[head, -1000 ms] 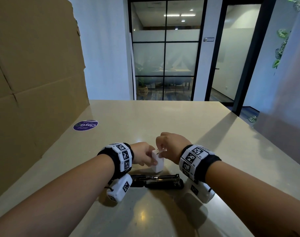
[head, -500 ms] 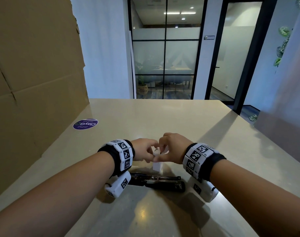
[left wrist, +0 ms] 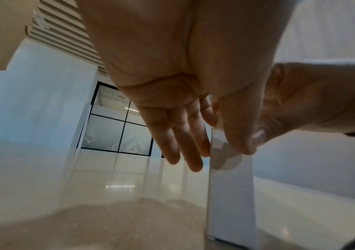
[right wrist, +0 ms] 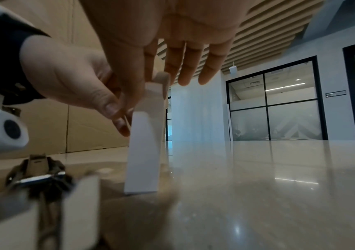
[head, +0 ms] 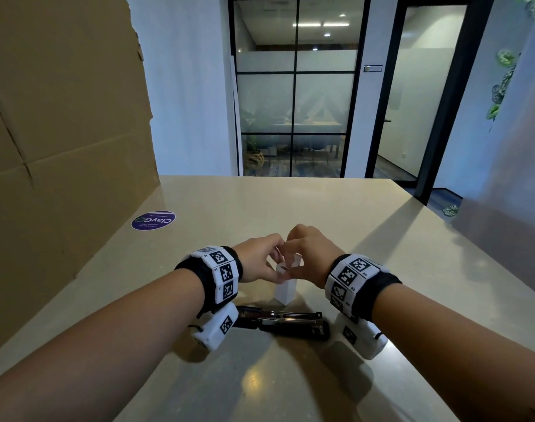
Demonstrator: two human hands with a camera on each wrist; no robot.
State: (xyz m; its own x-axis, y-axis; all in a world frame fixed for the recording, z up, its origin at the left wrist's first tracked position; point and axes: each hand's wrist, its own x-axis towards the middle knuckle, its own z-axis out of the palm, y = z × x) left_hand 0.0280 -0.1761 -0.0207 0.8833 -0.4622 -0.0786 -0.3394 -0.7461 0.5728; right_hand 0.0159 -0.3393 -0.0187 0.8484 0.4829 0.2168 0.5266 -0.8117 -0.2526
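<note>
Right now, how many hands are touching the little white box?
2. The left hand pinches the top of the little white box from the left; the right hand pinches it from the right. No others show.

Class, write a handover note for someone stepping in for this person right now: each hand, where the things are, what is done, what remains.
Left hand: pinches the box near its top, steadying it.
Right hand: pinches the box's top flap.
The box stands upright on the table; the stapler lies open just nearer the person.
Done: the flap appears lifted.
Left: probably draw out the contents, perhaps staples, and load the stapler.
</note>
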